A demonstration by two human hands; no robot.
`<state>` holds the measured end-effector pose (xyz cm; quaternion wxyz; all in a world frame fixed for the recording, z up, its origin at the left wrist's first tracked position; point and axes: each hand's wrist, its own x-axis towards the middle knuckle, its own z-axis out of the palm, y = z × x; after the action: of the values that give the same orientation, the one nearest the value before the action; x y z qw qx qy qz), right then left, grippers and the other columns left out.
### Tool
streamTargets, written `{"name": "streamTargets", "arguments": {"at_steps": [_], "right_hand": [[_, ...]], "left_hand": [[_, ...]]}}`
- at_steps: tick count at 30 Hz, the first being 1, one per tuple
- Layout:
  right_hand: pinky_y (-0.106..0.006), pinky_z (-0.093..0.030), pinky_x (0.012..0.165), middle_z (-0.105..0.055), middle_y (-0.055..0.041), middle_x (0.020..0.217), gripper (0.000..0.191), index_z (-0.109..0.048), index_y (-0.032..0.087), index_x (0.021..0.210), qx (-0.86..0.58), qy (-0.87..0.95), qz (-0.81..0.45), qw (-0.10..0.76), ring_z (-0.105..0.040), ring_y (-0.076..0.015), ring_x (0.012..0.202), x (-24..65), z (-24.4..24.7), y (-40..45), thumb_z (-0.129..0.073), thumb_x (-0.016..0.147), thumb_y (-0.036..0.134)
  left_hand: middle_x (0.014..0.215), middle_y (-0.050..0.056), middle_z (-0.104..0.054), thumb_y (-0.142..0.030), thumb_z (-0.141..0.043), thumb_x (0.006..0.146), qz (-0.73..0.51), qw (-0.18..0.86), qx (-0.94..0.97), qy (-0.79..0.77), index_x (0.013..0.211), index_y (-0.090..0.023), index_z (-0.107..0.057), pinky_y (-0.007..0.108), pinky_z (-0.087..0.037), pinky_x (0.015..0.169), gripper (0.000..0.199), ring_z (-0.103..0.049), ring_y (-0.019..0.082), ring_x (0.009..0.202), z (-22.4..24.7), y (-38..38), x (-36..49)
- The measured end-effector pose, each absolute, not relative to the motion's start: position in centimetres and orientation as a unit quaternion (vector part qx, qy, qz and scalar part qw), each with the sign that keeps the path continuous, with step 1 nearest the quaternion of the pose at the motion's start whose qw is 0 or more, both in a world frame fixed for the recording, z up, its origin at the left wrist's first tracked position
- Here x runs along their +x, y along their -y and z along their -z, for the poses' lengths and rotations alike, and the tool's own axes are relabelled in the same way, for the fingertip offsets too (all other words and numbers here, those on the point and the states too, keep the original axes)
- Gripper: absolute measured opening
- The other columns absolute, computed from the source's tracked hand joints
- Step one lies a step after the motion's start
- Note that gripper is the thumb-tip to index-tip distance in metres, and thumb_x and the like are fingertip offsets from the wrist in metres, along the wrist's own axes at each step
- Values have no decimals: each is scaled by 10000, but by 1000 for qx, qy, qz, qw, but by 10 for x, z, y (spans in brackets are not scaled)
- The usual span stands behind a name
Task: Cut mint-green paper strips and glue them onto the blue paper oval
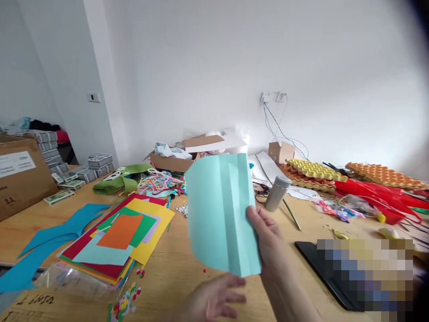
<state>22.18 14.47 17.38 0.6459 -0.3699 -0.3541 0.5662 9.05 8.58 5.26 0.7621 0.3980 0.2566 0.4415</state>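
One sheet of pale blue-green paper [209, 210] held up above a wooden table [170, 264], in the middle of the view. Its long axis runs nearly upright, with the top tipped slightly to the left. Several creases follow this axis through the right-hand part of the sheet, dividing it into narrow strips; the left-hand part is uncreased and bows gently. The right hand [270, 239] is at the right edge, below mid-height, and is the nearer of the two to the creased strips. Its thumb presses on the near face, and its other fingers are bent beside the edge, in part hidden; the grip is closed on the paper. The left hand [221, 297] lies just below the bottom edge, palm turned inward, with the fingers loosely spread and nothing in their grasp. From these fingers the sheet lies directly above, its creases pointing down toward them. Whether a fingertip touches the bottom edge cannot be told, as the hand is blurred. To the left lies a pile of coloured paper [156, 228], with small paper bits [124, 302] near its lower corner; to the right stand a metal bottle [275, 197] and, nearer, a flat black tablet [313, 259].
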Motion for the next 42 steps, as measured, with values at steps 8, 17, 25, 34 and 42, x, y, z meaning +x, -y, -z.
{"name": "streamTargets", "arguments": {"at_steps": [8, 17, 25, 34, 42], "right_hand": [[-219, -414, 501, -644, 20, 627, 313, -691, 183, 732, -359, 302, -611, 638, -527, -117, 541, 218, -105, -133, -826, 643, 451], [-232, -400, 546, -578, 15, 581, 329, -670, 149, 641, -313, 333, -654, 602, -467, -97, 532, 227, -84, -136, -791, 702, 448], [-244, -394, 585, -567, 20, 584, 354, -645, 158, 638, -296, 333, -662, 603, -447, -101, 544, 227, -69, -139, -764, 721, 482], [-236, -407, 602, -591, 13, 634, 295, -674, 156, 720, -319, 371, -629, 605, -479, -106, 581, 239, -74, -143, -752, 750, 439], [-212, -374, 530, -575, 26, 568, 327, -685, 145, 652, -354, 326, -559, 675, -437, -89, 524, 247, -89, -164, -836, 633, 434]], "left_hand": [[1269, 88, -644, -432, -538, 904, -550, 808, 155, -147, 1400, -197, -447, 435, -349, 1101, 557, -506, 283, 1274, -87, -126, 63], [1331, 105, -593, -312, -491, 947, -578, 770, 119, -244, 1481, -196, -293, 445, -423, 1043, 581, -571, 281, 1206, -90, -137, 61], [1318, 71, -607, -314, -521, 924, -598, 755, 154, -221, 1487, -256, -277, 441, -346, 1118, 617, -513, 269, 1269, -70, -141, 48], [1264, 28, -628, -232, -337, 988, -578, 790, 171, -114, 1426, -294, -395, 381, -276, 1158, 447, -577, 207, 1192, -52, -154, 13], [1273, 23, -610, -290, -341, 990, -556, 793, 222, -115, 1390, -314, -432, 391, -199, 1183, 411, -472, 221, 1277, -48, -154, 15]]}}
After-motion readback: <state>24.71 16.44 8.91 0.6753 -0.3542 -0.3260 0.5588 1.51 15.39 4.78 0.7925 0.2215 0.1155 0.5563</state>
